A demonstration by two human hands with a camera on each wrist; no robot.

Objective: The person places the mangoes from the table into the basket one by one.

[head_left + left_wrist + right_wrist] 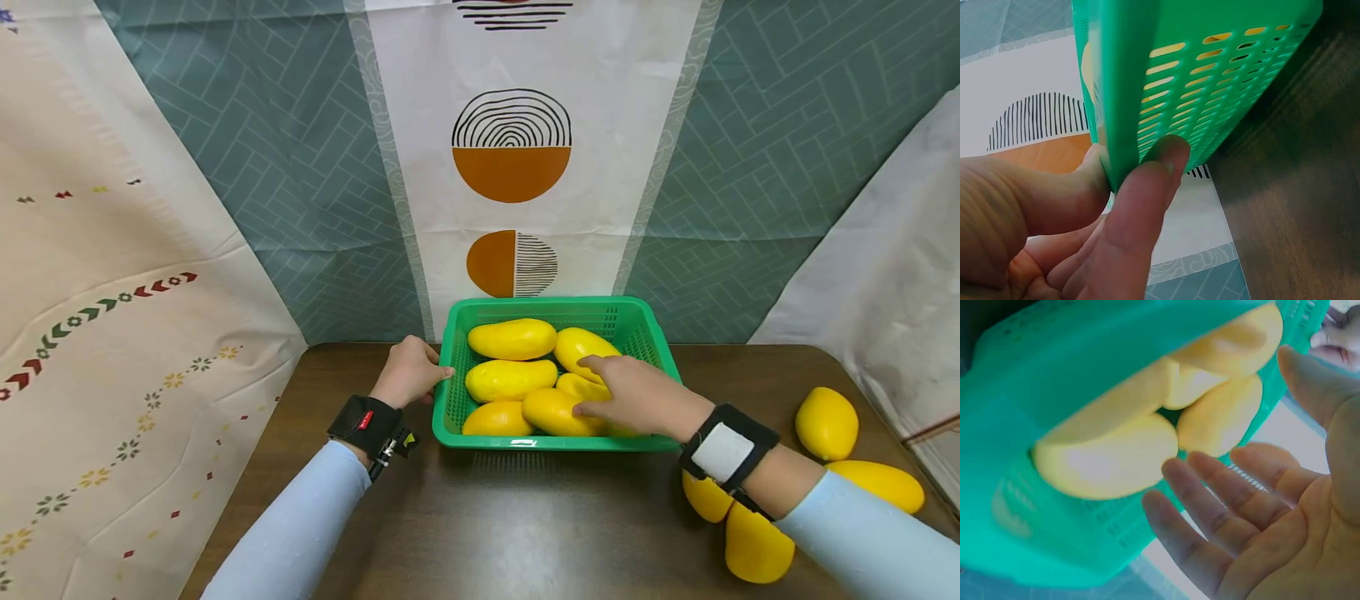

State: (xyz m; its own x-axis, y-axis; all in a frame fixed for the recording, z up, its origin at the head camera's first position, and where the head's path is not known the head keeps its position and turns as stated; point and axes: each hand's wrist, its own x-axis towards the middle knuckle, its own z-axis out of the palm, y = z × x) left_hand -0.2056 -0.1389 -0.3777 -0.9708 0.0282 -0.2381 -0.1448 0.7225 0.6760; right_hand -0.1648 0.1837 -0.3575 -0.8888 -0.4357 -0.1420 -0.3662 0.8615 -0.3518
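A green plastic basket (pixel 487 442) with slotted sides holds several yellow mangoes (pixel 510 381). At its left end, my left hand (pixel 408 375) pinches the rim. The left wrist view shows the thumb on one side of the rim and the fingers (pixel 1141 200) against the slotted wall (pixel 1210 69). My right hand (pixel 645 396) hovers over the right part of the basket, close above the mangoes there, thumb and fingers apart. In the right wrist view its palm (pixel 1279 550) faces the mangoes (pixel 1110 459) and nothing is in its grasp.
Several loose mangoes (pixel 827 423) lie on the dark wooden table (pixel 525 525) at the right, partly behind the right forearm. A patterned cloth (pixel 510 217) hangs just behind the basket. Light cloths flank the table on both sides.
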